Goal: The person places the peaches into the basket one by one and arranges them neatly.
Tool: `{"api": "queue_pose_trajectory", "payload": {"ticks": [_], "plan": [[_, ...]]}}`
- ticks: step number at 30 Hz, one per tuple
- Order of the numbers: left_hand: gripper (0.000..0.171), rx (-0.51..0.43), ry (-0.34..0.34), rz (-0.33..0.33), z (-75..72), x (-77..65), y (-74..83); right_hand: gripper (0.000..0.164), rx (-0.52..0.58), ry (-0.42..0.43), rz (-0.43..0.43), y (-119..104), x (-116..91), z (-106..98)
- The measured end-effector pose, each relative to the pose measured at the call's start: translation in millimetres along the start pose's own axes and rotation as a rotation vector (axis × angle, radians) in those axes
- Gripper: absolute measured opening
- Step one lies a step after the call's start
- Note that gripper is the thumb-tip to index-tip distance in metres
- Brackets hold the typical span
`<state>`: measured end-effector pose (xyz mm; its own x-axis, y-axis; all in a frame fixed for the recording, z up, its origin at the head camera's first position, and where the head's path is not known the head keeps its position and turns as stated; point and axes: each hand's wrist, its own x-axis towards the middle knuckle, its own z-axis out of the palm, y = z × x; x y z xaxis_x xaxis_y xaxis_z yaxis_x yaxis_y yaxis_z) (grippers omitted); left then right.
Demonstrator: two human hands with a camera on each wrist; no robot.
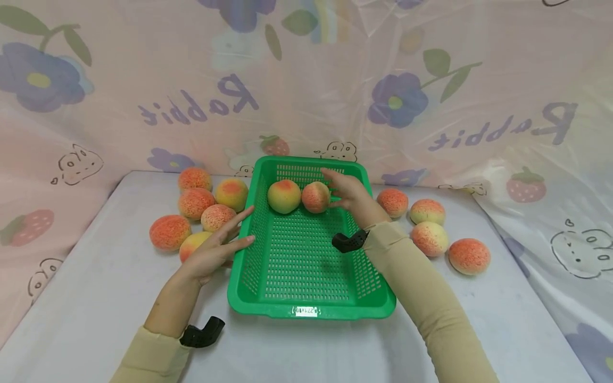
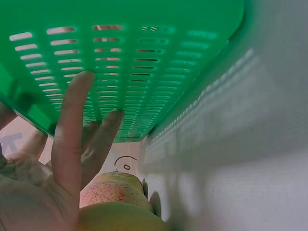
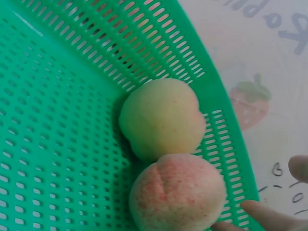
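A green plastic basket point(image 1: 306, 266) with slotted walls stands mid-table. Inside, along its far end, a yellow peach point(image 1: 284, 197) and a pinker peach point(image 1: 316, 197) lie side by side; the right wrist view shows them touching. My left hand point(image 1: 210, 255) is at the basket's left wall, thumb and fingers extended, with fingertips right at the slots in the left wrist view. Over the far right part of the basket is my right hand point(image 1: 351, 192), fingers spread and loosely bent, with its fingertips point(image 3: 264, 216) close beside the pinker peach. Nothing is gripped in either hand.
Several peaches, one a red-orange peach point(image 1: 170, 233), cluster left of the basket, partly behind my left hand. On the right lie several more, including an outer peach point(image 1: 469, 256). A patterned curtain point(image 1: 306, 80) hangs behind the white table point(image 1: 297, 351).
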<state>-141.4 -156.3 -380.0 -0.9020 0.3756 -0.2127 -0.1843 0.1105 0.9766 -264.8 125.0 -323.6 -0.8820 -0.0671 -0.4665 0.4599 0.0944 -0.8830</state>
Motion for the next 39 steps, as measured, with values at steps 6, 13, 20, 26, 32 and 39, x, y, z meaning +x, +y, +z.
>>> {"api": "queue_pose_trajectory", "payload": {"ticks": [6, 13, 20, 26, 32, 39], "plan": [[0.066, -0.018, -0.006, 0.005, 0.1, 0.5, -0.1, 0.059, 0.042, -0.047, -0.027, -5, -9, -9], [0.066, -0.026, -0.008, 0.003, 0.2, 1.4, -0.4, 0.06, 0.076, -0.128, -0.063, -7, -20, -21], [0.066, -0.018, -0.008, 0.008, 0.2, 0.3, 0.4, 0.058, 0.123, -0.159, -0.102, -8, -36, -38], [0.066, -0.011, -0.006, 0.016, 0.3, -0.1, 0.9, 0.057, 0.117, -0.16, -0.135, -7, -49, -53], [0.066, -0.017, -0.007, 0.015, -0.2, 0.2, 0.8, 0.057, 0.079, -0.131, -0.168, -4, -58, -65], [0.066, -0.011, -0.007, 0.016, 0.4, 0.3, 0.1, 0.062, 0.093, -0.036, -0.188, 2, -66, -77]]}}
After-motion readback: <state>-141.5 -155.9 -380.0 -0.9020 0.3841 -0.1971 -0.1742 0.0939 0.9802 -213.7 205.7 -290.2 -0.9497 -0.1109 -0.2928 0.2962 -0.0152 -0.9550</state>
